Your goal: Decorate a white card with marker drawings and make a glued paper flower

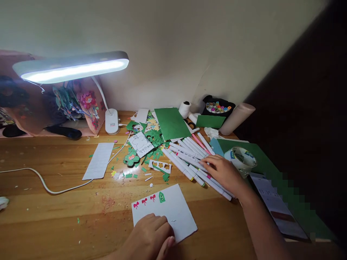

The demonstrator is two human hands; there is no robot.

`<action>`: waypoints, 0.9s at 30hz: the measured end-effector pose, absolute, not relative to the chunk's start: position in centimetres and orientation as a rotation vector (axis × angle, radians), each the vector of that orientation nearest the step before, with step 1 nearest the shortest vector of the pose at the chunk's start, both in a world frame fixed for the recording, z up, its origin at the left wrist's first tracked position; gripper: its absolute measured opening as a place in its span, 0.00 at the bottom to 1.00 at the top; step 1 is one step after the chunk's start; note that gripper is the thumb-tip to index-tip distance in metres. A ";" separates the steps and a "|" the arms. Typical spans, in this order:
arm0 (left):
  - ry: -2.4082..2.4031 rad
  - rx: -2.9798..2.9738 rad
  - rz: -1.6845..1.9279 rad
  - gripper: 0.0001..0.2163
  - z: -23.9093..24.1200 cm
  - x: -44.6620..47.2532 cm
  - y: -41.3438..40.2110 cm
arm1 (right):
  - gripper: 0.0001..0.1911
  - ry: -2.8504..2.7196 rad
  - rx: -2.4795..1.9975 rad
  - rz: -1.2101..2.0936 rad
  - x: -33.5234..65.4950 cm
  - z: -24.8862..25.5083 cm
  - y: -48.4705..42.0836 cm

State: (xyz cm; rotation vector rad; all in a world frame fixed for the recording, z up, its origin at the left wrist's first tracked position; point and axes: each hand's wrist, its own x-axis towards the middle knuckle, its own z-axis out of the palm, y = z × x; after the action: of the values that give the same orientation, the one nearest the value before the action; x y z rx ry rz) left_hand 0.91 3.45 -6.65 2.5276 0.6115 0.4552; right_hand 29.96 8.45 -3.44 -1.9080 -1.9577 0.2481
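Note:
A white sheet of paper (181, 213) lies on the table, with several small red bows and a green house-like shape drawn along its upper edge. My left hand (151, 233) rests on its lower part, fingers curled under; whatever may be inside is hidden. To the right, a loose pile of white markers (184, 166) fans out, some with coloured bands. Over the pile lies my right hand (223, 173), fingers stretched out and fingertips touching the markers; I see none lifted. Just beyond the hand stands a roll of clear tape (241, 159).
A lit desk lamp (76, 70) stands behind left, its white cable (48, 189) crossing the table. Green paper scraps (155, 139) and a green sheet (173, 122) lie behind the markers. A phone (279, 209) lies at right. A black marker holder (217, 106) stands by the wall.

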 end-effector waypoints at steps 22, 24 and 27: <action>0.626 2.588 0.504 0.25 -6.3 1.1 3.5 | 0.13 -1.955 -2.084 0.054 32.9 -3.4 8.5; 0.624 2.590 0.503 0.25 -6.3 1.1 3.5 | 0.14 -1.849 -2.170 0.050 33.4 -3.0 8.4; 0.612 2.587 0.482 0.25 -6.2 1.2 3.6 | 0.14 -1.748 -2.283 0.087 33.6 -2.4 8.0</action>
State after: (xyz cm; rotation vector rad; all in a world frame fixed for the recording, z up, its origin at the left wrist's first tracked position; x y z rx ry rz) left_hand 1.20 3.58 -6.18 2.5873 0.6117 0.4817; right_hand 33.56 7.99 -2.42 -2.2826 -1.7484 0.0867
